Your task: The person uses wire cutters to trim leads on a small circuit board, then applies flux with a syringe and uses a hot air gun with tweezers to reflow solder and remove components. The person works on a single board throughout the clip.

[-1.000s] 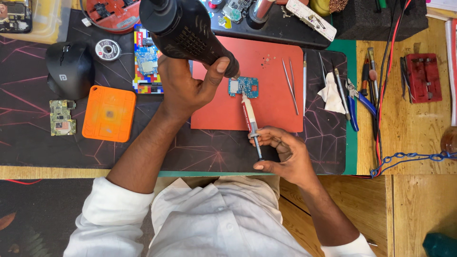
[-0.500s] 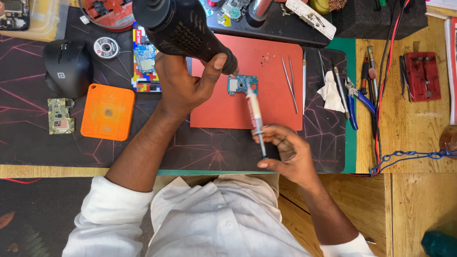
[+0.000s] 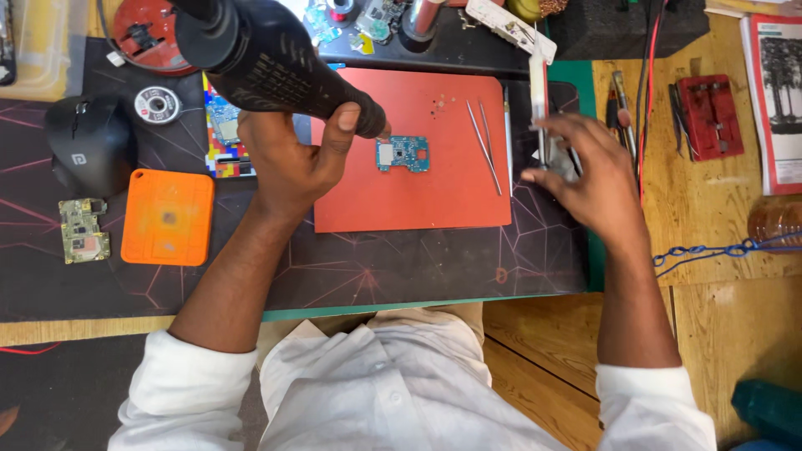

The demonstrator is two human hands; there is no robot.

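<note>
Circuit board (image 3: 403, 154) small, blue, lies flat mid red mat (image 3: 418, 200), untouched. Judged light, stiff, fragile; grip by edges only. Left hand (image 3: 288, 163) wrapped round black heat gun (image 3: 267, 63), nozzle tip just beside board. Right hand (image 3: 585, 171) fingers spread, on syringe-like tool (image 3: 539, 100) at mat's right edge; grasp unclear. Half second ago: right hand held that tool near body, tip toward board; now moved right. Tweezers (image 3: 483, 142) unmoved.

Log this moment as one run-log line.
left hand: grips black hot-air gun, nozzle near blue circuit board | board: on red mat | right hand: at mat's right edge, on syringe-like tool | tweezers: untouched
</note>
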